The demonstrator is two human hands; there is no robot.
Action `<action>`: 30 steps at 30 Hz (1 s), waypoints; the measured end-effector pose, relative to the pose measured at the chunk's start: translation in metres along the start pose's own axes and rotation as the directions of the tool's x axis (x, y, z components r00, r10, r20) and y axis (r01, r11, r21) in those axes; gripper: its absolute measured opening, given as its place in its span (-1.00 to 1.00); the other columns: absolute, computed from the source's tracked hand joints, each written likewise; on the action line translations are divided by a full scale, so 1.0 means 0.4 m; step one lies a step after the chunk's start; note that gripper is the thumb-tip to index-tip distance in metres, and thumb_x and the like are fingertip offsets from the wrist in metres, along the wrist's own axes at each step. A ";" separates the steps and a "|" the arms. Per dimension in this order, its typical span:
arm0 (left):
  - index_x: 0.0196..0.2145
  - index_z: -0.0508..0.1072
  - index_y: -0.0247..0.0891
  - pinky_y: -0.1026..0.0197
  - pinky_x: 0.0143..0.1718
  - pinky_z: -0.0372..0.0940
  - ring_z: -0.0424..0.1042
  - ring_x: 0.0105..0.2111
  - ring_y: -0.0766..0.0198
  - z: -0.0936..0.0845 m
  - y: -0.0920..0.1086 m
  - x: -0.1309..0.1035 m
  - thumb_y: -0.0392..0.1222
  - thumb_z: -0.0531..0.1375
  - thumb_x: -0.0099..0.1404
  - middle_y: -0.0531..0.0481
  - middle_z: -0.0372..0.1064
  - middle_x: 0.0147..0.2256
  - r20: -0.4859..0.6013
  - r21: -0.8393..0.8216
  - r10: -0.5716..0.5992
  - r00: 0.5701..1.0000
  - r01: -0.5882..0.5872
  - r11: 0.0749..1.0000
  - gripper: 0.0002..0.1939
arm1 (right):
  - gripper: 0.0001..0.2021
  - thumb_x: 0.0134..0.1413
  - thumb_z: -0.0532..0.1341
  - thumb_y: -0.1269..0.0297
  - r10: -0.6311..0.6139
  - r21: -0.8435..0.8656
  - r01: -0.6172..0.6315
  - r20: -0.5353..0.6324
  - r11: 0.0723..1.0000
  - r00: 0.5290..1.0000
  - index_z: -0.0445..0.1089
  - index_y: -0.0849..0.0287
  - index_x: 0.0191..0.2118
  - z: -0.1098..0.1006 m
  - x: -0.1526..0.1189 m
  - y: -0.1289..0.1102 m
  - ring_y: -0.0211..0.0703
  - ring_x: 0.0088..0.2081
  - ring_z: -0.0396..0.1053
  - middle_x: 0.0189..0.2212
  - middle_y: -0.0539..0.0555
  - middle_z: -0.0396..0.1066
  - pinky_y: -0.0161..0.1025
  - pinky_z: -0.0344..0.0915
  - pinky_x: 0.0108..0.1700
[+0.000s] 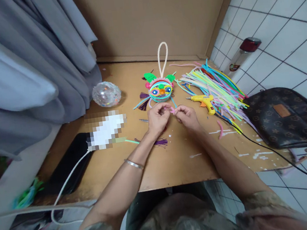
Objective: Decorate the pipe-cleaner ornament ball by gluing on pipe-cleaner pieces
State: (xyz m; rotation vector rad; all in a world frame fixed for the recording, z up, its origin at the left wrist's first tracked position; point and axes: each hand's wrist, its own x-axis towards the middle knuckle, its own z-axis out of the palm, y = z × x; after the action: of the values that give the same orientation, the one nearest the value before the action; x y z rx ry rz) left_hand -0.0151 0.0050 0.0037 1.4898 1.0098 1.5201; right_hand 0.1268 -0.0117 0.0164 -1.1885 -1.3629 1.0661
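Note:
Just in front of a colourful lion-head ornament (161, 91) with green ears and a white loop, both hands meet over the wooden table. My left hand (159, 118) pinches one side of a small pink pipe cleaner piece (172, 110). On its other side, the fingers of my right hand (187, 117) are closed on the same piece. A yellow glue gun (204, 102) lies right of my right hand. Purple tassels (161, 143) lie below my left hand.
Many pipe cleaners (212, 85) lie at the right, near a brown patterned bag (289, 117). A clear ball (106, 94) stands at the left. A black case (70, 163) and a white cable (70, 176) are at the left edge. The glue gun's black cord runs right.

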 end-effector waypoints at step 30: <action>-0.07 0.49 -0.22 0.33 -0.48 0.26 0.33 -0.56 0.42 0.004 0.009 -0.006 -0.10 0.33 0.20 0.04 0.53 -0.37 0.007 -0.230 -0.147 0.989 0.145 0.962 -0.65 | -0.81 -0.15 0.27 0.12 0.028 0.116 -0.023 -0.042 0.993 0.999 0.34 0.10 -0.51 -0.005 0.002 -0.006 -0.37 -0.64 0.02 -0.74 -0.16 0.16 -0.33 -0.08 -0.53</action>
State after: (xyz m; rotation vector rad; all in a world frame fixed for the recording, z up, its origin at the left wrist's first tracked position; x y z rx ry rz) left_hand -0.0134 0.0014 0.0059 1.2203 0.8949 1.4850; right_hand 0.1286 -0.0114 0.0192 -1.1397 -1.2393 1.1156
